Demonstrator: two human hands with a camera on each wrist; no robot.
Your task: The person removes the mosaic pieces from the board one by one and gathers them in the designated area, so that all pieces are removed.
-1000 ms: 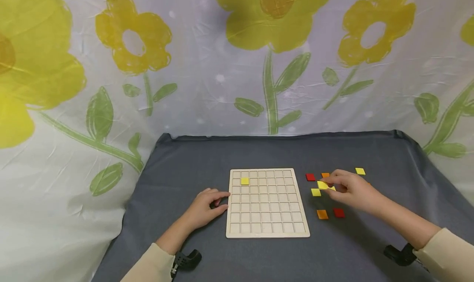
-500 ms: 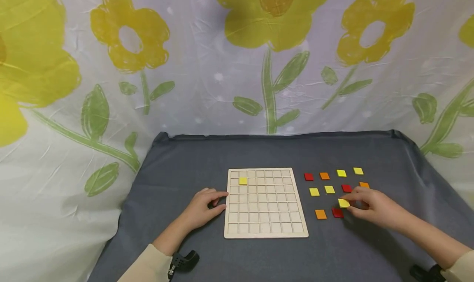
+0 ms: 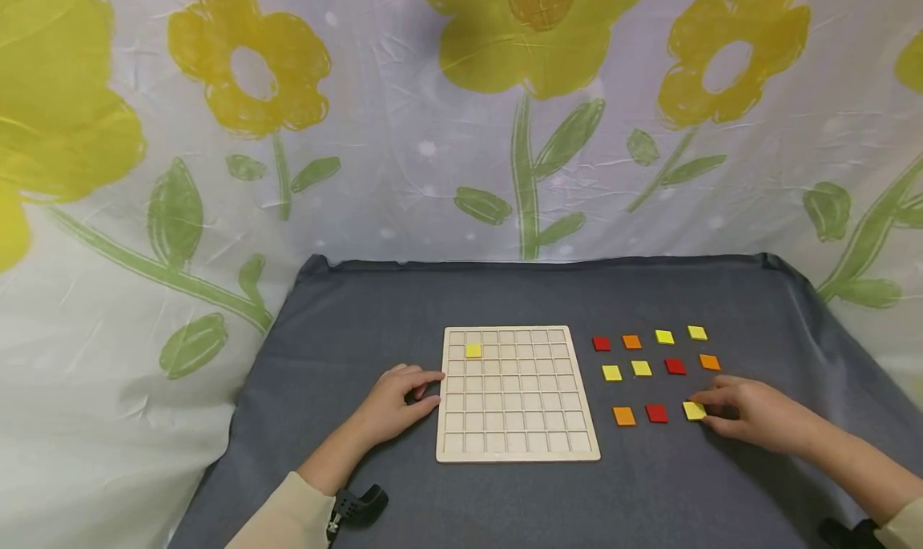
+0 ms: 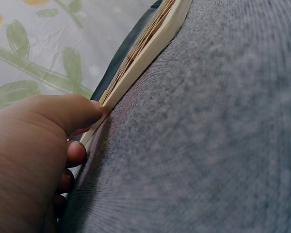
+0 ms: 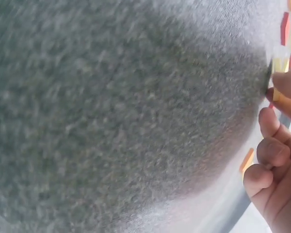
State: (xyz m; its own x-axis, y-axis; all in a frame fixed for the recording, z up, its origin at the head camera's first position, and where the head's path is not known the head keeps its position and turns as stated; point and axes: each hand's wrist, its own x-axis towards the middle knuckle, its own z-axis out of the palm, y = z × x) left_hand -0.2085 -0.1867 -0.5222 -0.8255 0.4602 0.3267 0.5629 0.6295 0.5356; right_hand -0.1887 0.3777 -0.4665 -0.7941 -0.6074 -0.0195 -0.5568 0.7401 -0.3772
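Note:
My right hand (image 3: 760, 414) pinches a yellow square tile (image 3: 692, 411) by its right side, low over the cloth, at the right end of the nearest tile row. In the right wrist view its thumb and forefinger meet on the tile, while the other fingers curl loosely. A pale wooden grid board (image 3: 517, 458) lies flat in the middle, with one yellow tile (image 3: 473, 351) in a cell near its upper left. Against the board's left edge rest the fingertips of my left hand (image 3: 389, 405). The left wrist view shows its thumb touching that edge.
Right of the board, red tiles (image 3: 657, 413), orange tiles (image 3: 623, 416) and yellow tiles (image 3: 641, 369) lie in three rows, spaced apart. Dark grey cloth (image 3: 375, 308) covers the table. Behind it hangs a pale flower-printed curtain (image 3: 389, 172).
My right hand has carried the yellow tile from over the middle row towards me and rightward, to the end of the nearest row. The left hand stays at the board's edge.

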